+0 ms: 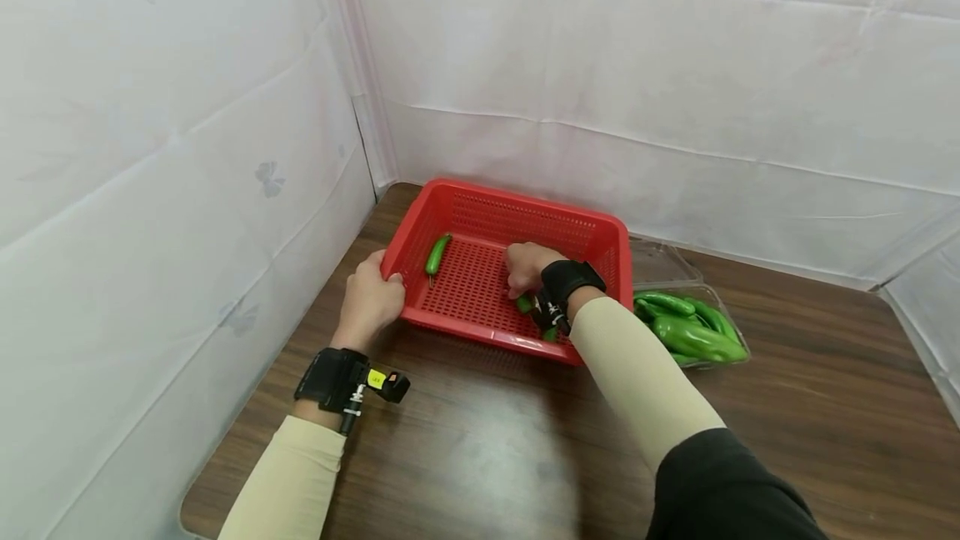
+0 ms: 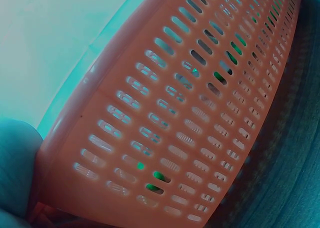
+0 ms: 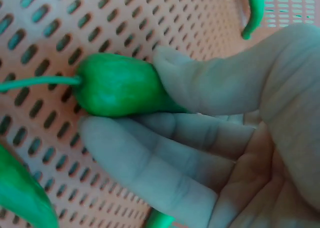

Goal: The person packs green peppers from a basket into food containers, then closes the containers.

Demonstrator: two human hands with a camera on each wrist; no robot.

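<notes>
Near the worktop's far left corner, inside the red basket (image 1: pixel 480 215), right hand (image 1: pixel 527 267) pinches a green pepper (image 3: pixel 117 86) against the floor. Left hand (image 1: pixel 371 300) grips the basket's left rim.

The basket (image 1: pixel 510 215) is bright red, its walls and floor patterned with rows of small slots. Inside it lie glossy green peppers (image 1: pixel 437 254), and just right of it a clear tray (image 1: pixel 670 261) holds more green ones. The desk (image 1: pixel 465 448) beneath is dark brown woodgrain.
</notes>
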